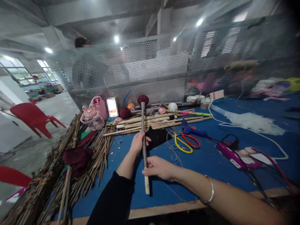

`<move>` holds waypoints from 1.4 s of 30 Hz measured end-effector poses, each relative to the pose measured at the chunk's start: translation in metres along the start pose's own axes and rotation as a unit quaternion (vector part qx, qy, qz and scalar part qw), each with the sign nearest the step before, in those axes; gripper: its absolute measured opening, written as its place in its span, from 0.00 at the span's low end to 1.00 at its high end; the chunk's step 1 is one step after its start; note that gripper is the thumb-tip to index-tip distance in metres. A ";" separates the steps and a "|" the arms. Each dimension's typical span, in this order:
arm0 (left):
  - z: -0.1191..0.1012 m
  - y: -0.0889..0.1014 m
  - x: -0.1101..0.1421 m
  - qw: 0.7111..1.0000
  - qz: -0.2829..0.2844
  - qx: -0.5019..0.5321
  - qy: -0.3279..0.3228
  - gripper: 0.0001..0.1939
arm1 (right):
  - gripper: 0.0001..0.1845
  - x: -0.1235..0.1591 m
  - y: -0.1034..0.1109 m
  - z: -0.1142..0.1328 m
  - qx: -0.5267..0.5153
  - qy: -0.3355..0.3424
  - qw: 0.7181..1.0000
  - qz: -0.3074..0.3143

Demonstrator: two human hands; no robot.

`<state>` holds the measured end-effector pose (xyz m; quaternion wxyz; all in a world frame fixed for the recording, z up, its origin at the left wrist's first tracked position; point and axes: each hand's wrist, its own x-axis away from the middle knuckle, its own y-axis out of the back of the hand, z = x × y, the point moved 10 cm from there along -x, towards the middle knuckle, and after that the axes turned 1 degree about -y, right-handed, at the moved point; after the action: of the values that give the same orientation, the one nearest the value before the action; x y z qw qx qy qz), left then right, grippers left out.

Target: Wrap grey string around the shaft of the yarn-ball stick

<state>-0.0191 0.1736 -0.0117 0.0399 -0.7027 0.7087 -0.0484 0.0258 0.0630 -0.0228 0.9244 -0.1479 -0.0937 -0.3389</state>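
Note:
A wooden stick (142, 120) wrapped in grey stands tilted away from me, topped by a dark red ball (143, 100); its lower end is bare pale wood. My left hand (138, 143) is closed around its middle. Lower down, my right hand (158, 168) pinches the grey part just above the bare end. A piece of black cloth (158, 137) lies right behind my left hand. Scissors (185, 143) with one yellow and one red handle rest to the right, beside a blue glue gun (193, 129).
Bundles of thin twigs (93, 159) and dark red cloth (77, 159) cover the left side. Loose sticks (131, 125), yarn balls and a pink jug (100, 107) line the back, before a perforated metal screen (140, 68). A purple power strip (236, 156) and cords lie right. A person stands behind the screen.

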 end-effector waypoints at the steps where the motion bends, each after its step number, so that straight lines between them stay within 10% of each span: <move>1: 0.000 0.001 0.001 1.000 0.001 -0.005 -0.003 0.18 | 0.17 0.000 0.001 0.001 0.000 -0.001 1.000 -0.005; 8: -0.003 0.013 0.001 0.999 -0.031 -0.029 -0.016 0.17 | 0.17 -0.001 0.003 0.003 0.029 0.019 0.999 -0.021; 14: 0.002 0.003 0.003 1.000 -0.013 0.010 0.018 0.21 | 0.14 0.003 -0.010 -0.004 -0.055 -0.005 0.993 0.100; 36: -0.013 0.013 0.010 0.999 -0.043 0.019 -0.015 0.16 | 0.15 -0.002 0.002 -0.005 -0.013 0.010 1.000 0.014; 42: -0.012 0.004 0.011 0.998 -0.019 0.054 0.008 0.18 | 0.19 0.002 -0.003 -0.001 -0.038 0.009 0.995 0.089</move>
<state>-0.0250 0.1630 -0.0002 0.0714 -0.7124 0.6920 -0.0925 0.0250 0.0596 -0.0226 0.9455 -0.1876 -0.0590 -0.2594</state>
